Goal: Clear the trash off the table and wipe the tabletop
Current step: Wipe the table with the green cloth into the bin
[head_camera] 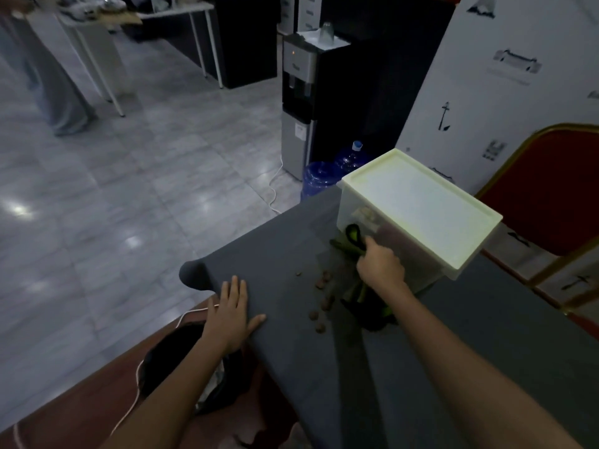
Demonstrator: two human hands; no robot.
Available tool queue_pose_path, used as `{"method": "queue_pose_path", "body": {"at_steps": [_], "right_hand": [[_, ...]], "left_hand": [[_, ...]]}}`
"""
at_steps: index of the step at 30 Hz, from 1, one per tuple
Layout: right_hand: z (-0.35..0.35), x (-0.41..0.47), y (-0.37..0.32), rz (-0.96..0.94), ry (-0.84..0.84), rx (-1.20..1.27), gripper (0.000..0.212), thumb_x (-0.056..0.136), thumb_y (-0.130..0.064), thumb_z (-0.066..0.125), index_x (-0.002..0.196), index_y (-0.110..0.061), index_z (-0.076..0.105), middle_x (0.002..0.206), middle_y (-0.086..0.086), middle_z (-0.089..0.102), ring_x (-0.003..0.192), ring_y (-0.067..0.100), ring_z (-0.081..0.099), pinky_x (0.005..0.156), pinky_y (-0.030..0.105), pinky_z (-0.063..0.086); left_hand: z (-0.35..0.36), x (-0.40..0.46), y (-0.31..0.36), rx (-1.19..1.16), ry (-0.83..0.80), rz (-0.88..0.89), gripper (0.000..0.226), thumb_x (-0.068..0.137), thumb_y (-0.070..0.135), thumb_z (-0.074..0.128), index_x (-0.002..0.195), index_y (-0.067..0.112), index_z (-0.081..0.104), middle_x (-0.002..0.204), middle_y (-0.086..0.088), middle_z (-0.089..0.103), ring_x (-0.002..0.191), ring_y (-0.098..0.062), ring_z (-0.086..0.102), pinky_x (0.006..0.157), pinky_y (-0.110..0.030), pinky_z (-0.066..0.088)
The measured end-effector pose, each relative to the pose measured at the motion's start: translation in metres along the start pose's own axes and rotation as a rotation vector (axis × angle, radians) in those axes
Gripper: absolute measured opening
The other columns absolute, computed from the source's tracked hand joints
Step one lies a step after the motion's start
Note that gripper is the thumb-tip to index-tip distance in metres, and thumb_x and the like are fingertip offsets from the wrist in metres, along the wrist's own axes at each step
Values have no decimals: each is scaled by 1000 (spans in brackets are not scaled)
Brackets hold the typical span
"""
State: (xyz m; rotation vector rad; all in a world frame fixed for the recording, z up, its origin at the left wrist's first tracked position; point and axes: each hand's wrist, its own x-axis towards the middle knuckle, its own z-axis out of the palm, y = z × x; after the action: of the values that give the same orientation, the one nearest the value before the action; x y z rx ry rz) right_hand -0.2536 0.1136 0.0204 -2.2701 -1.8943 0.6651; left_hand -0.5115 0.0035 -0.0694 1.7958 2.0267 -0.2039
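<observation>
The two bare arms were closest, coming in from the bottom edge. The left hand (232, 314) lay flat on the gray table (421, 367), fingers straight & spread wide, near the table's edge at about 7 o'clock from the crumbs. The right hand (381, 265) was curled around a dark green cloth (353, 236), gripping it right in front of the plastic box (418, 205). More of the cloth, w/ a dark bunched part, sat on the table under the right wrist.

Small brown crumbs (324, 281) were on the tabletop between the two hands, in a loose line going from 12 to 6 o'clock, just left of the cloth.

The box had a pale lid & clear sides, at about 1 o'clock from the right hand; its edge was touching or nearly touching the fingers, can't tell which.

A black trash bin (181, 361) stood on the floor under the left arm, at 7 o'clock. A white cord (139, 377) ran past it. A water cooler (299, 102) stood far off at 12 o'clock, w/ blue bottles (348, 160) beside it. A red chair (551, 196) was at 3 o'clock.
</observation>
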Motion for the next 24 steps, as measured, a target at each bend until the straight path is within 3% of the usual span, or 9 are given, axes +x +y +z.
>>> {"method": "queue_pose_path", "body": {"at_steps": [2,4,6,9,14,18,21,24], "right_hand": [[19,5,-8,-29,-107,-56,59,91,-14,38,146,-35,29,139,16,46,118,38,50,94,45,47],[42,4,-21,-21,-172,-67,63,90,-15,38,146,-43,25,155,14,21,129,43,37,104,56,37],[57,-2,-31,-57,-178,-100,64,90,-15,39,144,-46,25,158,10,11,131,44,30,105,61,30],[73,-22,-45,-196,-157,-135,63,89,-10,40,141,-44,33,152,11,23,124,43,39,101,53,40],[71,-43,-46,-312,-126,-37,67,81,2,40,135,-37,46,144,9,40,120,35,49,99,39,41],[33,-48,-13,-123,38,84,63,84,-1,39,139,-32,41,133,13,50,116,36,51,94,40,43],[31,-64,19,99,7,8,53,92,-17,44,144,-20,32,132,19,45,116,41,51,94,43,43],[60,-89,26,164,-18,-5,58,92,-21,48,146,-15,27,135,20,34,115,42,49,96,43,42]], "left_hand": [[3,0,-1,-9,3,3,87,91,62,27,149,10,-12,157,-11,-19,146,-29,-13,117,-52,7],[3,2,-2,-20,5,5,87,91,62,26,148,9,-13,157,-11,-20,146,-29,-14,117,-51,5],[5,2,-1,-21,11,12,88,90,64,25,148,10,-13,157,-11,-20,146,-28,-14,117,-51,5],[6,0,-2,-24,20,10,94,83,72,16,149,10,-11,158,-10,-18,146,-28,-13,117,-51,6],[3,-2,-1,-37,27,16,85,91,62,25,149,10,-10,158,-10,-17,146,-28,-13,118,-51,6],[2,-3,-1,-61,18,23,85,92,61,25,149,10,-11,158,-9,-18,146,-27,-15,118,-51,3],[3,-4,-3,-70,32,25,85,92,61,25,149,11,-11,158,-9,-19,146,-27,-15,118,-50,2],[3,-3,-4,-82,46,39,82,93,59,26,150,11,-9,158,-8,-17,146,-26,-14,117,-49,2]]}}
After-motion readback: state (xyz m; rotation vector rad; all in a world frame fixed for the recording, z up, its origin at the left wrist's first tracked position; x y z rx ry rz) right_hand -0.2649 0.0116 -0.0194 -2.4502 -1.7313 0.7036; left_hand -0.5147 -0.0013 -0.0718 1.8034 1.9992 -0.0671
